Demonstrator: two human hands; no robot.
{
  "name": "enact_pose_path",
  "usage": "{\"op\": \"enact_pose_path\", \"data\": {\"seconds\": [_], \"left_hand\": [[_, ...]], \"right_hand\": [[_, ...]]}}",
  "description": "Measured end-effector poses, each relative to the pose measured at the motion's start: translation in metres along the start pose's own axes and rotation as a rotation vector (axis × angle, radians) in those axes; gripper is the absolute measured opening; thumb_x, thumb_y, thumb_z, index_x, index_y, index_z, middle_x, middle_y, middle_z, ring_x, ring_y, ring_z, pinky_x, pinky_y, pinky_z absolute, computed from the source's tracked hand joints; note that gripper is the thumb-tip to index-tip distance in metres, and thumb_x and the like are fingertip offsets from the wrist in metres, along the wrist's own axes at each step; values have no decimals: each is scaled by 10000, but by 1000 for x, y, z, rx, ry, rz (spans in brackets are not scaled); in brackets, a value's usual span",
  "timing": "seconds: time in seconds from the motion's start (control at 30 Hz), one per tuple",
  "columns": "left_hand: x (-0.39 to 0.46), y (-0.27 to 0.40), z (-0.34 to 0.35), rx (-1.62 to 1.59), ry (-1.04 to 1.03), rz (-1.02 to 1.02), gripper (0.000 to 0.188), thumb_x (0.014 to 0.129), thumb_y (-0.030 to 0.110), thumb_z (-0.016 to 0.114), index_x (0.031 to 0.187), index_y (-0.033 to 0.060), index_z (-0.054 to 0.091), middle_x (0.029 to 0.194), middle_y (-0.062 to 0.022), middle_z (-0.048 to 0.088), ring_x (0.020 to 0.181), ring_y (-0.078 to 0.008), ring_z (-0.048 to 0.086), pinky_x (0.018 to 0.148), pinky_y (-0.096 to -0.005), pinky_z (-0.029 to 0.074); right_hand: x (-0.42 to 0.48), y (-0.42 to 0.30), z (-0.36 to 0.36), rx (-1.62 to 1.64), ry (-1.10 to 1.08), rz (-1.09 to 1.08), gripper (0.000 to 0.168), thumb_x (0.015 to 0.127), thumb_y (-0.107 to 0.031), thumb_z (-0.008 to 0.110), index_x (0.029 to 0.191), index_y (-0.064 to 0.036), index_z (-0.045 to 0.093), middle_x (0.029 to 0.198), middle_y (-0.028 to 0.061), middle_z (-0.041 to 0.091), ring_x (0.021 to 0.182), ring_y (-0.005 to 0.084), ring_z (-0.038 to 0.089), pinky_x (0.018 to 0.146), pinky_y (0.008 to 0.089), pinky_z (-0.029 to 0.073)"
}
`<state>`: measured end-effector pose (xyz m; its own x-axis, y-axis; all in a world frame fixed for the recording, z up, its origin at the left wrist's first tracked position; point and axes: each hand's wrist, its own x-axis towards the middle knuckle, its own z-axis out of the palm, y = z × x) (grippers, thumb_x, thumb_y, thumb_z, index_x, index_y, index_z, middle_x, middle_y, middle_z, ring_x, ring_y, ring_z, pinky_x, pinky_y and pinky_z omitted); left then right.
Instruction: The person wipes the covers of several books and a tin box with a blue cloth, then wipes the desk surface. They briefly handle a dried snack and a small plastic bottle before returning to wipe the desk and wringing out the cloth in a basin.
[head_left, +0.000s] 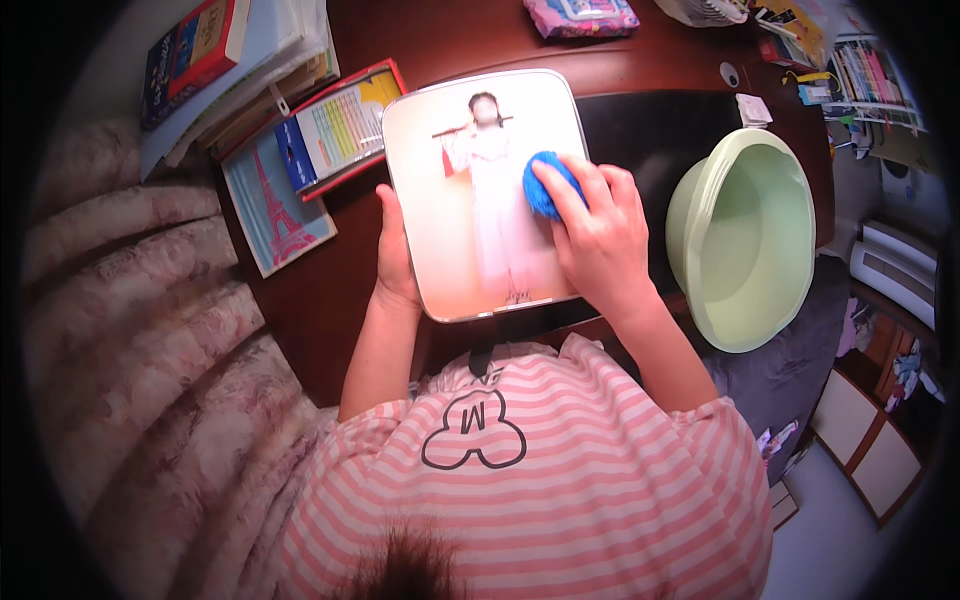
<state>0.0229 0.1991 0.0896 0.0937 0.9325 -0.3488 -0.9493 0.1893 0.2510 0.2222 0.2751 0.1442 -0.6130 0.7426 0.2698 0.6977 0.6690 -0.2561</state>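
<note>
A framed photo panel with rounded corners and a thin metallic rim is held up before me. It pictures a standing person in pale clothing. My left hand grips its left edge, thumb up along the side and fingers hidden behind it. Against the picture's right part, my right hand presses a bunched blue fluffy cloth. To the right of that hand stands a pale green plastic basin, tilted in the wide-angle view; no water can be made out in it.
Left on the dark red wooden desk lie a red-edged open box, an Eiffel Tower picture and stacked books. A pink wipes pack lies at the back. A patterned curtain hangs at the left.
</note>
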Motion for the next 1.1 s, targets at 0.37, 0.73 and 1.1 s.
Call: {"op": "enact_pose_path", "data": {"seconds": [0.37,0.73,1.1], "left_hand": [[16,-4,-3,69,82,72,881,932,706,363,1507,45,269,1493,-159,401,1349,-334,424,1107,-486,378],[19,-5,-6,104,76,143,895,912,722,380,1494,47,298,1471,-136,437,1303,-311,466,1108,-457,379],[11,-16,-5,73,34,9,985,833,818,327,1522,118,256,1507,-126,381,1356,-278,427,1103,-443,398]], "right_hand": [[-31,-8,-8,-31,-69,128,458,719,-58,670,1175,-100,649,1168,89,615,964,285,543,837,378,471],[-30,-38,-1,215,-152,-193,414,731,-83,646,1139,-152,676,1229,39,619,950,272,568,832,371,494],[49,-32,45,186,125,-278,373,773,-149,641,1141,-207,654,1252,2,591,1069,244,540,899,388,459]]}}
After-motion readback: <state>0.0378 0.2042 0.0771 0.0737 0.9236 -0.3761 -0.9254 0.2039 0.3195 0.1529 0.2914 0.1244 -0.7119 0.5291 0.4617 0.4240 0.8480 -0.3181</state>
